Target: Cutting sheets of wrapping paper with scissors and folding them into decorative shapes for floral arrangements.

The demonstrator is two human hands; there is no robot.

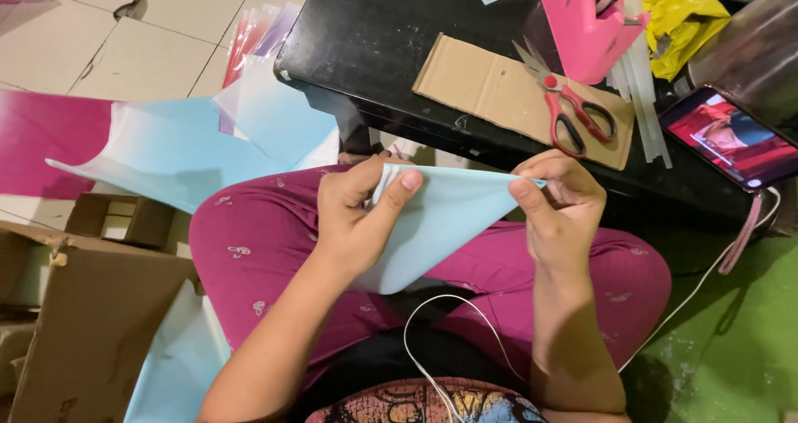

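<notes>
A light blue paper sheet (440, 219), folded into a triangle with its tip pointing down, is held over my lap. My left hand (357, 215) pinches its upper left corner between thumb and fingers. My right hand (561, 203) pinches the upper right corner. Both hands hang above my crossed legs in magenta trousers (258, 240), just in front of the low black table (374, 32).
On the table lie a cardboard strip (486, 86), red-handled scissors (573, 107), a pink holder (582, 20), clear sticks (644, 107), a yellow bag (682, 12) and a phone (731, 136) with a cable. Blue and pink sheets (183, 149) and cardboard boxes (91, 307) lie at the left.
</notes>
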